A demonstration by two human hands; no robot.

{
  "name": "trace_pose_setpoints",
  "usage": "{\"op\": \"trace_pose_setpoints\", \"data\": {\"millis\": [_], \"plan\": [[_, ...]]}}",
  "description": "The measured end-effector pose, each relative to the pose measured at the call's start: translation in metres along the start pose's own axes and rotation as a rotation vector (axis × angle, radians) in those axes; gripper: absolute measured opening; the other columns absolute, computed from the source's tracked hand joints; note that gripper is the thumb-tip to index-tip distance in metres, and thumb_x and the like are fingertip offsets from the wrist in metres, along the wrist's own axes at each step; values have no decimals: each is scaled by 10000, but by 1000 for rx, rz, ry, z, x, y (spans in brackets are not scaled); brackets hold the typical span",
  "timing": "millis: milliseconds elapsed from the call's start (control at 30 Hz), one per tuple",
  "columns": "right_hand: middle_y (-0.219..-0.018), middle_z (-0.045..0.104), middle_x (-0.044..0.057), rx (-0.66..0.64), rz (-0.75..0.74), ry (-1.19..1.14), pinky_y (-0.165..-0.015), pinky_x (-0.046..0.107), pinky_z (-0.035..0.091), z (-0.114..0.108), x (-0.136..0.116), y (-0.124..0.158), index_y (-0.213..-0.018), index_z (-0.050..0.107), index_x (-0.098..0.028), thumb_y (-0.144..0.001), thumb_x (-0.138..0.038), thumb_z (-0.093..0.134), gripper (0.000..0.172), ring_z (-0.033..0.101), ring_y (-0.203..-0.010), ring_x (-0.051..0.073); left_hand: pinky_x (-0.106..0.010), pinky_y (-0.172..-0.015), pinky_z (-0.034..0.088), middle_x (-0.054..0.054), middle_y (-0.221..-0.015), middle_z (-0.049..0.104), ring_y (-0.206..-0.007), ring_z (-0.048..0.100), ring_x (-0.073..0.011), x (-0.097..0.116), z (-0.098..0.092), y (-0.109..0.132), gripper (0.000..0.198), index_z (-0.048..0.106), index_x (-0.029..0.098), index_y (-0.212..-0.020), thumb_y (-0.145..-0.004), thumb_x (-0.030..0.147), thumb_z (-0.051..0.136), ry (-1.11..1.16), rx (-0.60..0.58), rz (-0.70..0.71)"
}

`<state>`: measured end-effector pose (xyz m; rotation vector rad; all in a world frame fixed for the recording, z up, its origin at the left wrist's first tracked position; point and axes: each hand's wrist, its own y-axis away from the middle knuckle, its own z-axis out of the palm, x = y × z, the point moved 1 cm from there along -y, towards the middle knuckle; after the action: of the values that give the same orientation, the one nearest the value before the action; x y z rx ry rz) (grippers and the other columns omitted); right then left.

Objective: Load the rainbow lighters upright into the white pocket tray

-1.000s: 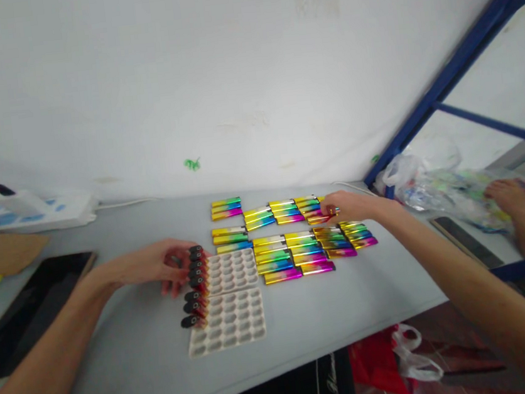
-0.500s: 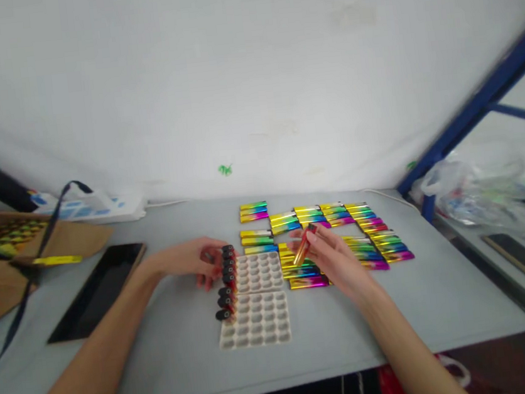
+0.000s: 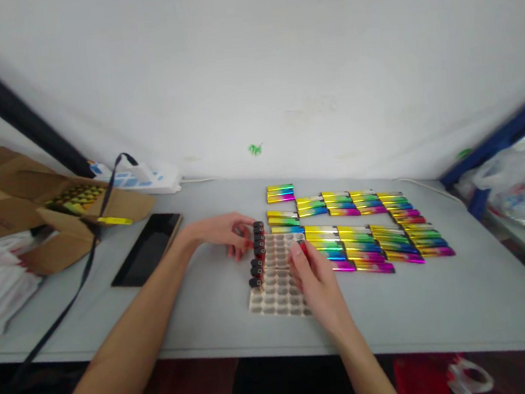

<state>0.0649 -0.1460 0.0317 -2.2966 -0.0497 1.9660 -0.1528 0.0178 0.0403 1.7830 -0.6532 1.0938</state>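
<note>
In the head view, two pale pocketed trays (image 3: 278,296) lie one behind the other. Along their left edge stands a row of several dark-topped, reddish lighters (image 3: 258,238). My left hand (image 3: 228,231) is beside that row, fingers apart and bent. Its index fingertip is at the rearmost lighter, and I cannot tell if it presses on it. My right hand (image 3: 317,279) is closed around a red lighter (image 3: 303,247) over the right side of the trays. Most of this lighter is hidden by the fingers.
Rows of shiny rainbow lighters (image 3: 363,252) lie to the right and behind the trays. Leftward are a dark tablet (image 3: 147,248), an open cardboard box (image 3: 63,242), a power strip (image 3: 156,180) and a dark strap (image 3: 90,261). Plastic bags (image 3: 521,183) sit far right.
My right hand has brought the red lighter leftward from above the rainbow lighters to over the trays. My left hand stays beside the row. The camera view has shifted left.
</note>
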Motion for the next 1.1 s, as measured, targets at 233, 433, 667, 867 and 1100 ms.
{"op": "trace_pose_setpoints", "data": {"millis": [233, 433, 667, 867, 1100], "plan": [[-565, 396, -48, 107, 143, 119, -544, 281, 262, 8, -9, 3, -597, 431, -243, -959, -564, 551, 499, 366, -570, 130, -223, -529, 612, -32, -772, 796, -610, 771, -195, -1, -2, -2, 350, 705, 179, -1120, -833, 332, 835, -4, -28, 25], [-590, 452, -49, 122, 110, 211, -583, 285, 291, 10, -3, 1, -645, 482, -238, -960, -527, 534, 431, 415, -591, 140, -211, -515, 603, -31, -762, 794, -604, 771, -193, -5, -2, -3, 391, 708, 176, -1144, -846, 393, 841, 1, -28, 50], [-752, 608, -34, 25, 34, 163, -632, 264, 421, 2, -12, 14, -931, 594, -231, -1077, -530, 516, 342, 557, -674, 152, -219, -534, 619, -34, -772, 805, -620, 784, -202, -1, 0, -2, 422, 701, 166, -1191, -829, 331, 843, 5, -21, 30], [-1075, 688, 92, -121, -224, 320, -876, 338, 548, -9, -28, 31, -1065, 778, -228, -1064, -437, 607, 270, 659, -1016, 230, -200, -551, 611, -41, -774, 811, -620, 780, -182, -2, 0, -3, 418, 707, 161, -1212, -850, 332, 829, -5, -25, 59], [-916, 806, 35, -241, -152, 321, -657, 245, 542, -3, -24, 39, -1121, 759, -199, -1071, -361, 622, 219, 752, -768, 178, -224, -551, 621, -40, -804, 816, -659, 793, -203, -2, -1, -5, 445, 720, 171, -1216, -812, 317, 835, -41, -18, 47]]}}
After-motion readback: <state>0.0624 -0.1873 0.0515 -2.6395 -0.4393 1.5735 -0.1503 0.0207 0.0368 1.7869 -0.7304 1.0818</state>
